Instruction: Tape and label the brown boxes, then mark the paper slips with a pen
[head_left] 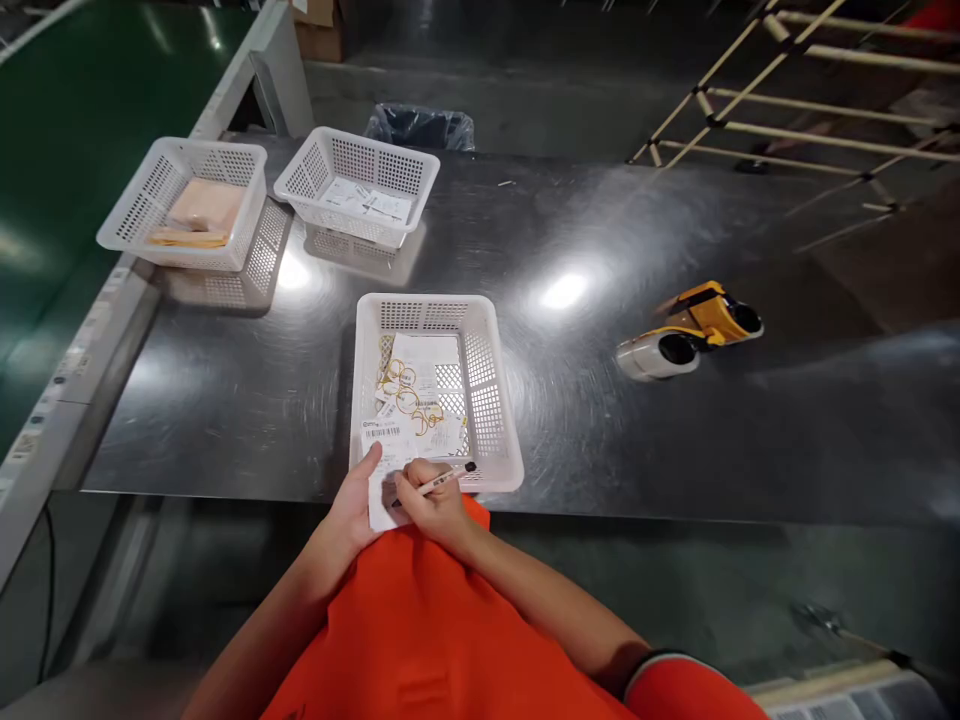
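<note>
The left hand pinches a paper slip along its left edge, thumb on top, the other fingers mostly hidden beneath. The right hand has its fingers closed round a pen, the black end pointing up and right, the tip down at the slip – whether it touches the paper I cannot tell. The slip, printed with a barcode near its top, overlaps the near left corner of a white basket. Inside that basket, more papers lie flat with yellow rubber bands scattered over them. An orange shirt shows below the hands. The basket sits on a shiny metal table. Well to its right lies a yellow and black tool with a pale round part. At the far left stand two more baskets – one holding tan packets, the other holding white slips. Beyond are a lined bin, a green belt and a pipe rack
</note>
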